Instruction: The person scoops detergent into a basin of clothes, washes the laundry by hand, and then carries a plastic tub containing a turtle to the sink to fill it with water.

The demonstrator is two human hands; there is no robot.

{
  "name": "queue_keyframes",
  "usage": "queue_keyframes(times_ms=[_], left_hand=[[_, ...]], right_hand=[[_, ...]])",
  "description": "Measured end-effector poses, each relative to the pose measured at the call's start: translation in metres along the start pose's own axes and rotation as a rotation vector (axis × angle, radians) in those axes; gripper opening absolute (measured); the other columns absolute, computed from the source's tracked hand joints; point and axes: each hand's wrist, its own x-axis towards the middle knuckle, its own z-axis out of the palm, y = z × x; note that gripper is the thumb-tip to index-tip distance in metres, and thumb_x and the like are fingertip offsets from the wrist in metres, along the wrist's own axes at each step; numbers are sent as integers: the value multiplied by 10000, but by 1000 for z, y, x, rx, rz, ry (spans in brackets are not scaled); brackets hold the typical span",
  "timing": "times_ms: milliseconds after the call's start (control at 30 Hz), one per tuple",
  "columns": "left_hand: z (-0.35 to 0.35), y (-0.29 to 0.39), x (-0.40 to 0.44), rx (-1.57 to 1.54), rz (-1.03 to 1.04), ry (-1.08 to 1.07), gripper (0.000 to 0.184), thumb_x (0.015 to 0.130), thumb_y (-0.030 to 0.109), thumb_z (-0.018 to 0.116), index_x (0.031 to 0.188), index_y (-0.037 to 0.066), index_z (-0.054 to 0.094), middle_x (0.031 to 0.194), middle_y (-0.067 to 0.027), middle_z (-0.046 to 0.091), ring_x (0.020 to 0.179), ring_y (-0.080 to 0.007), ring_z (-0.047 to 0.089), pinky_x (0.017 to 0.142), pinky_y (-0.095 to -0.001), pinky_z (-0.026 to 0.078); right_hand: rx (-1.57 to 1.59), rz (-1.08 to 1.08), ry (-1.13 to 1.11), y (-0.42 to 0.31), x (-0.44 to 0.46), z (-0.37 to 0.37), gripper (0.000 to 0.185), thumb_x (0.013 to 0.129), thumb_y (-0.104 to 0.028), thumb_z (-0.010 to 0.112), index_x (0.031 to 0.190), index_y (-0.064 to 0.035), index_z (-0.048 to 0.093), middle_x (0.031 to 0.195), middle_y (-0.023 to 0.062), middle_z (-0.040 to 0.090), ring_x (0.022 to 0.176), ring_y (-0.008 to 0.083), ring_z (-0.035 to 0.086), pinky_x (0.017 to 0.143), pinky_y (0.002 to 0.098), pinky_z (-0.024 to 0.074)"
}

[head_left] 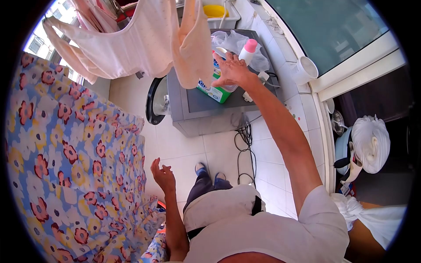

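My right hand (232,70) reaches over the grey washing machine (193,103), its fingers spread above a green and white detergent package (215,93). Just beyond my fingers stands a white bottle with a pink cap (248,51), beside a crumpled clear plastic bag (234,41). Whether my fingertips touch any of these is hard to tell. My left hand (164,175) hangs low by my body, near the flowered cloth (79,166), with its fingers apart and nothing in it. Pale pink clothing (144,39) hangs in front of the machine's left part.
The machine's round door (155,101) stands open on its left side. Black cables (245,149) lie on the tiled floor at its front right. A white cup (304,70) is on the window ledge. A yellow basin (214,11) sits behind the machine.
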Motion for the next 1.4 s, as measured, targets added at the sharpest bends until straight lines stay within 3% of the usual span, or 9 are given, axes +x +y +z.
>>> queue_keyframes(times_ms=[500,600,733,800,833,933,1100,1200,1400], left_hand=[[6,-24,-26,-10,-70,-44,368,973,-6,511,1331,-26,592,1443,-205,510,815,-271,770,614,-313,620],[16,-13,-24,-56,-128,-104,360,969,-10,514,1318,-33,601,1414,-203,535,820,-274,772,609,-313,622],[26,4,-28,-119,-109,-190,357,985,-12,499,1326,-33,605,1350,-190,598,835,-275,775,617,-318,637],[24,11,-27,-124,-127,-242,357,991,-5,498,1331,-36,602,1312,-184,629,836,-272,776,626,-318,641],[24,16,-27,-130,-150,-296,356,997,2,497,1336,-39,599,1274,-179,660,837,-269,776,634,-318,645],[29,22,-28,-225,-207,-347,352,1021,51,504,1346,-51,591,1232,-184,691,835,-270,773,642,-334,650],[46,31,-33,-335,-317,-460,386,1043,106,513,1378,-77,567,1217,-201,693,830,-266,765,642,-342,651],[59,37,-41,-298,-301,-560,442,1074,235,560,1399,-65,552,1195,-196,694,843,-257,760,687,-342,651],[72,38,-75,-334,-401,-640,479,1077,338,572,1368,-42,594,1176,-197,705,859,-261,761,728,-353,644]], right_hand=[[9,-33,-253,-4,5,22,1260,646,-685,867,1640,-180,280,1611,309,310,1473,553,334,1163,641,364],[67,-33,-164,3,4,29,1347,606,-756,859,1668,-209,238,1678,311,182,1515,584,224,1205,714,197],[98,-8,-15,-1,-11,31,1383,585,-804,839,1668,-179,249,1685,301,178,1528,564,209,1218,700,156],[110,-61,450,-1,-33,32,1196,773,-792,719,1659,-127,268,1699,273,182,1546,517,216,1243,627,169],[109,-56,456,2,-51,31,1196,773,-792,719,1659,-127,268,1699,273,182,1546,517,216,1243,627,169],[828,-66,785,-6,-130,32,904,1016,-670,473,1650,-61,263,1723,218,176,1592,396,177,1271,503,175],[2578,532,491,2,-239,129,935,1029,-753,271,1676,-88,159,1720,190,197,1613,346,119,1285,531,157],[2992,600,384,2,-301,174,1003,990,-813,274,1678,-93,158,1726,199,163,1600,363,159,1283,562,162],[2961,466,456,4,-369,210,1017,966,-836,308,1667,-105,211,1689,208,228,1550,389,278,1261,568,262]])
